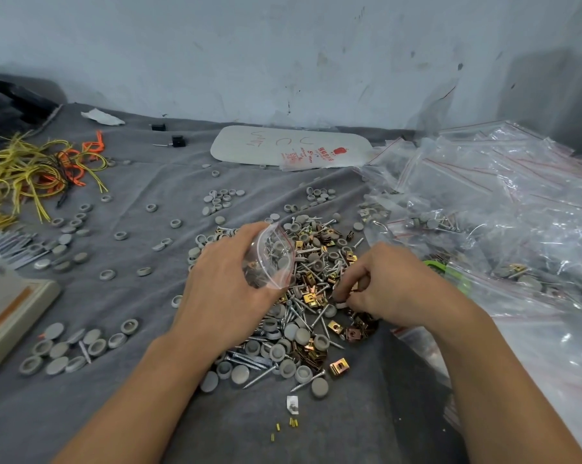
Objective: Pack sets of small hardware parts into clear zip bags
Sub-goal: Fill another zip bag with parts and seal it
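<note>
A heap of mixed hardware [303, 316] lies on the grey cloth: silver screws, grey round caps and brass-coloured clips. My left hand [226, 279] grips a small clear zip bag [271, 256] with a red seal strip, held above the heap's left side; a few parts show inside it. My right hand [383, 286] is down on the heap's right side, fingers curled and pinching small parts between fingertips and thumb. What exactly it pinches is too small to tell.
A large pile of clear zip bags [504, 209], some filled, covers the right. Loose grey caps [75, 346] are scattered left. Yellow and orange wires [31, 169] lie far left, a beige box [11, 316] at the left edge, a white card [289, 145] near the wall.
</note>
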